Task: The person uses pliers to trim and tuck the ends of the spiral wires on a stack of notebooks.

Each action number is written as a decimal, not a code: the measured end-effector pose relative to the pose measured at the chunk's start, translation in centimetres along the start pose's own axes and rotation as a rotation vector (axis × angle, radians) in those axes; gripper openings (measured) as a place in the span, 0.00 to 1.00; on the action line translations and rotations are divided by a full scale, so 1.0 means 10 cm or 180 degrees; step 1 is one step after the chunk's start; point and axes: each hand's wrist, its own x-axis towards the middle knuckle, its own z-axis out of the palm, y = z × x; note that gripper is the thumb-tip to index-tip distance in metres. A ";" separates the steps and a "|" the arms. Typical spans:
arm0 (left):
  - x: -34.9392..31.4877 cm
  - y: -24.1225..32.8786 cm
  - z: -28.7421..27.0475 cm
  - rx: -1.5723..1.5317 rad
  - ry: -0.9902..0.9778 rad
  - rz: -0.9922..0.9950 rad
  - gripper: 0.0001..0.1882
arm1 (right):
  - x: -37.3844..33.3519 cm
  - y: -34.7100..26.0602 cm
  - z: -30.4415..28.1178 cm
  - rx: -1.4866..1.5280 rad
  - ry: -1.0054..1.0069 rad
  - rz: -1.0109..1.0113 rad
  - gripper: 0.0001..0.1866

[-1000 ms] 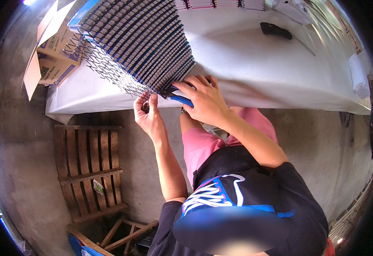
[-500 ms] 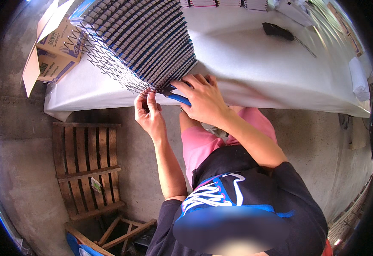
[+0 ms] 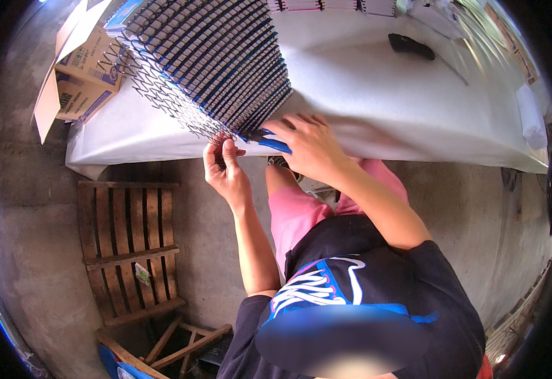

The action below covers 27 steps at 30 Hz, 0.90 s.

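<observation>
A tall stack of spiral-bound notebooks (image 3: 219,60) stands at the near side of the white-covered table, its dark coil spines facing me. Uncut ends of wire coil (image 3: 165,95) stick out from the stack's left side. My left hand (image 3: 228,169) is pinched closed at the lowest corner of the stack, on a coil end between thumb and fingers. Blue-handled pliers (image 3: 273,143) are gripped in my right hand (image 3: 314,146). Their dark jaws touch or lie very near the coils at that same corner; whether they bite on wire is too small to tell.
An open cardboard box (image 3: 86,85) stands left of the table. On the white table cover (image 3: 364,76) lies a black tool (image 3: 411,47) with a thin coil. More notebooks (image 3: 339,5) line the far edge. A wooden slatted pallet (image 3: 130,252) is on the floor at left.
Both my hands have shifted slightly right and down. The pliers have drawn back a little to the right from the left fingertips.
</observation>
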 end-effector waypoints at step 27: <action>-0.09 -0.03 -0.01 -0.0214 -0.0050 0.0081 0.09 | 0.07 -0.08 0.02 -0.0053 -0.0047 -0.0095 0.26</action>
